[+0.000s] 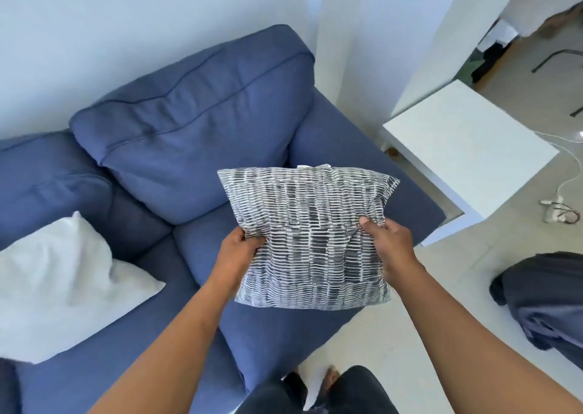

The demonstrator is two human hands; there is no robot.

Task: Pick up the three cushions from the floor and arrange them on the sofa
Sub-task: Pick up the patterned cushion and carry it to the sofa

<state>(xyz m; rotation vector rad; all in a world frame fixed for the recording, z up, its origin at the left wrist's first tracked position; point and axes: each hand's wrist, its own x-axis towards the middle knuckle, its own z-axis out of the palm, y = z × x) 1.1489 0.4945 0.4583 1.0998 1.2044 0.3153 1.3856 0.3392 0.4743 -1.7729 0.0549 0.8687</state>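
Note:
A grey-and-white striped cushion hangs in the air over the right seat of the blue sofa. My left hand grips its left edge and my right hand grips its right edge, both pinching the fabric. A white cushion lies on the sofa's left seat, against the backrest. On the floor at the right edge lies a dark grey cushion, partly cut off by the frame.
A white side table stands just right of the sofa's armrest. A white cable and power strip lie on the floor beyond it. My feet stand on the pale floor by the sofa's front corner.

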